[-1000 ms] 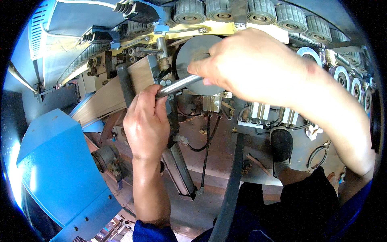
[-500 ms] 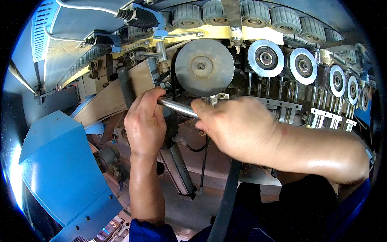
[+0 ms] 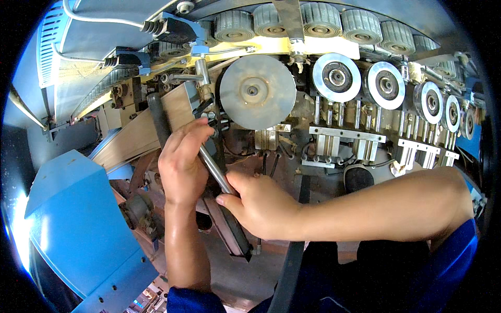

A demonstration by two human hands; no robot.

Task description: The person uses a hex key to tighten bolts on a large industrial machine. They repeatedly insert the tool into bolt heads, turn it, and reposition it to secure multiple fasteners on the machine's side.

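Both hands grasp the slim polished steel wrench bar (image 3: 213,169): left hand (image 3: 181,164) near its head, right hand (image 3: 261,204) clenching the lower shaft. Judged rigid, smooth, likely slippery.

Two hands (image 3: 182,161), one metal rod (image 3: 216,172), one grey disc (image 3: 257,92)

A big round grey disc (image 3: 257,92) sits in the middle of the machine. To its right is a row of shiny silver wheels (image 3: 336,77) with dark middles. Above them runs a line of grey ridged rollers (image 3: 321,15). A blue metal box (image 3: 78,229) stands at the lower left. A tan board (image 3: 138,133) leans beside it. Black cables (image 3: 156,26) plug in near the top left.
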